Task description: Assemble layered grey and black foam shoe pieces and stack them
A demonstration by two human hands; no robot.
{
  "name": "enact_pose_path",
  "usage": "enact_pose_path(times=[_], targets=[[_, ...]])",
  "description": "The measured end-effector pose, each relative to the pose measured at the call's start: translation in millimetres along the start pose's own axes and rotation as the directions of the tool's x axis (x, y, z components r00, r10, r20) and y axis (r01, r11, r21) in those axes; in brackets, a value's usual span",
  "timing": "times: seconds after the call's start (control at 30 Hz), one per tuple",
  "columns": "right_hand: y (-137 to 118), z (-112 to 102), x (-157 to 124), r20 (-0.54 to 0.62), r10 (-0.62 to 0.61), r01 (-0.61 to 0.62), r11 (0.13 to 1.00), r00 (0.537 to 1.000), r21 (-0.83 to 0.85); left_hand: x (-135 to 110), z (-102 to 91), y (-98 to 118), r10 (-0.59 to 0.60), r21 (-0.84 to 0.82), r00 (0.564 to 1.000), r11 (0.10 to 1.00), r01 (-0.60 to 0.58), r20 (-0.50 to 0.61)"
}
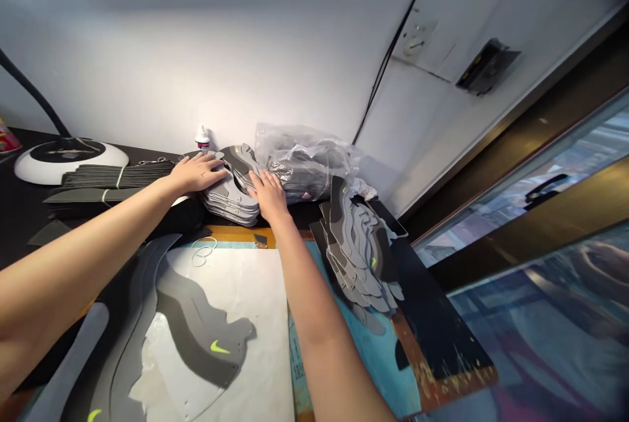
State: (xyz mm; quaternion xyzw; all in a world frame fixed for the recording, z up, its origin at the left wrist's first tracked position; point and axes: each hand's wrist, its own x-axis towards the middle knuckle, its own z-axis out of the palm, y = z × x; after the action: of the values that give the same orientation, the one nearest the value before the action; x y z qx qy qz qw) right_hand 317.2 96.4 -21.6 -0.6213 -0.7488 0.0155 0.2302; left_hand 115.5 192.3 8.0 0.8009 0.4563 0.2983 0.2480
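Note:
At the back of the table my left hand [196,173] lies with fingers spread over the left side of a stack of grey shoe upper pieces [230,202]. My right hand [269,194] has its fingers stretched out against the stack's right side, beside a clear plastic bag [307,160]. Neither hand's fingers are wrapped round anything. Nearer to me, a grey shoe upper piece with a yellow-green swoosh [206,330] lies on a white sheet [265,343]. Larger curved grey pieces [122,337] overlap the sheet's left side, partly under my left forearm.
A fanned pile of grey pieces [361,251] sits at the right. Banded dark bundles [118,176] and a white lamp base [69,158] stand at the left. A small white bottle [202,139] is by the wall. White rings [204,251] lie on the sheet's far edge.

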Motion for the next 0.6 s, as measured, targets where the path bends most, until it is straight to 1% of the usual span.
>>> enact_pose_path(times=[0.07,0.17,0.27,0.37,0.5,0.53,0.6], targets=[[2.2,0.7,0.2,-0.014,0.009,-0.009,1.0,1.0,0.022,0.9,5.8,-5.8,0.034,0.18,0.998,0.983,-0.044,0.06],[4.3,-1.2,2.4,-0.033,0.01,-0.009,1.0,0.999,0.025,-0.4,13.9,-9.1,0.038,0.285,0.999,0.958,-0.043,0.02],[5.6,-5.0,5.6,-0.048,0.014,-0.013,1.0,0.999,0.001,-0.5,18.3,-5.7,0.019,0.31,0.999,0.951,-0.009,-0.029],[7.4,-10.7,7.9,-0.061,0.031,-0.032,0.999,0.998,-0.015,0.9,17.9,-2.3,-0.013,0.301,0.997,0.953,0.035,-0.074],[9.9,-13.8,6.1,-0.053,0.039,-0.041,0.999,0.998,-0.024,4.9,17.9,-5.1,-0.011,0.321,0.999,0.947,0.022,-0.034],[10.0,-12.8,4.9,-0.042,0.029,-0.03,0.999,0.999,-0.03,6.3,19.7,-7.1,-0.003,0.322,0.999,0.947,0.015,-0.039],[9.4,-9.8,3.0,-0.004,0.013,-0.013,0.999,1.0,-0.04,9.0,24.9,-11.6,0.013,0.29,0.996,0.957,0.013,-0.088]])
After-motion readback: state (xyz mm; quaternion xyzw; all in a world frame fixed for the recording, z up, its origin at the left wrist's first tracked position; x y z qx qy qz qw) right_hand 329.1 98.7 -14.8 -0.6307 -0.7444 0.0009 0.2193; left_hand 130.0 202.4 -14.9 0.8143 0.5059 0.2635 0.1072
